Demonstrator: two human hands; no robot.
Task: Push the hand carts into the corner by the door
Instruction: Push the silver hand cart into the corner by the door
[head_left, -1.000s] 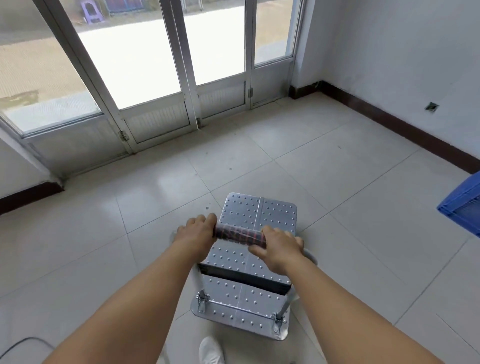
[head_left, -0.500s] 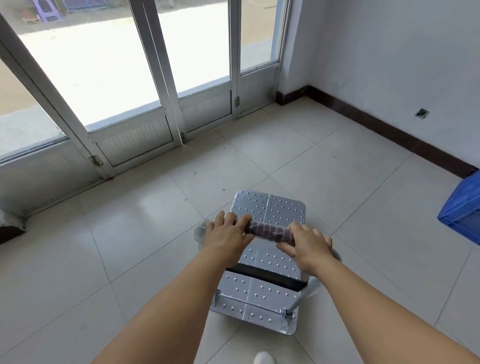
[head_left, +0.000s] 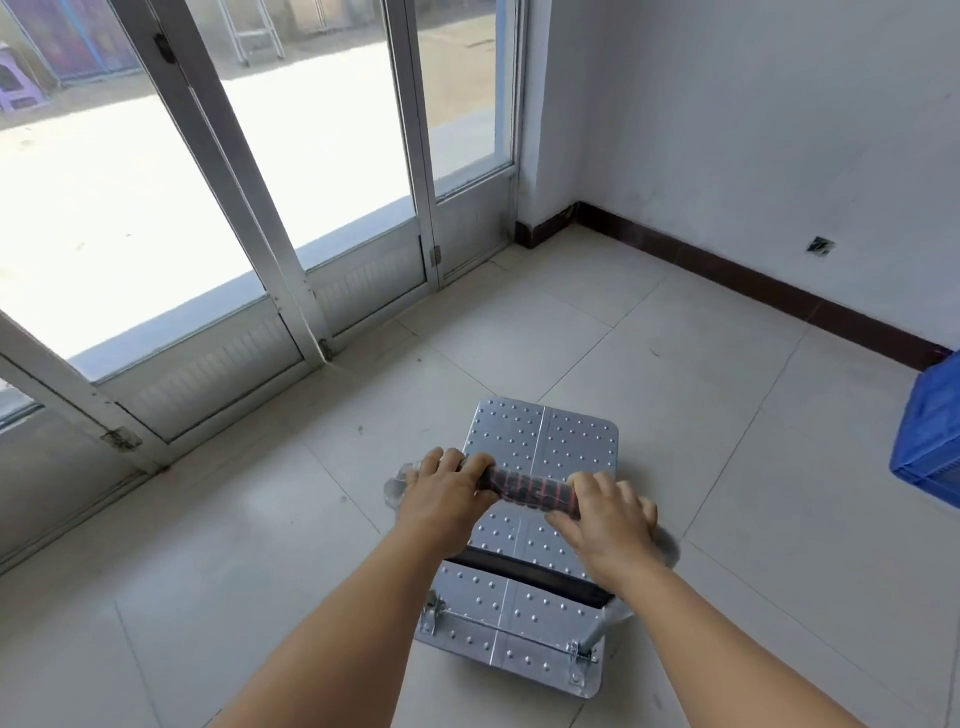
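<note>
Pale square floor tiles (head_left: 675, 364) run up to a row of aluminium-framed glass doors (head_left: 322, 218) on the left and a white wall (head_left: 753, 130) with a dark skirting board (head_left: 753, 278) on the right; the two meet in a corner (head_left: 545, 228) ahead and slightly right. No brand, label or writing can be read on anything in view.

On the tiles, near the middle of the view, stands a silver hand cart (head_left: 540, 441) with a studded metal deck. Its long axis runs away from the person, and its far end points toward the doors and the corner, with open floor between it and both. Across the near part of the deck runs a dark slot, and hinge brackets sit at the near edge.

Both hands are wrapped around the cart's handle (head_left: 530, 488), which carries a dark grip with red bands. Left hand (head_left: 441, 501) is curled tight over the left end, right hand (head_left: 605, 525) over the right end, with the banded grip bare between them.

At the right edge a blue plastic crate (head_left: 930, 436) stands on the floor
</note>
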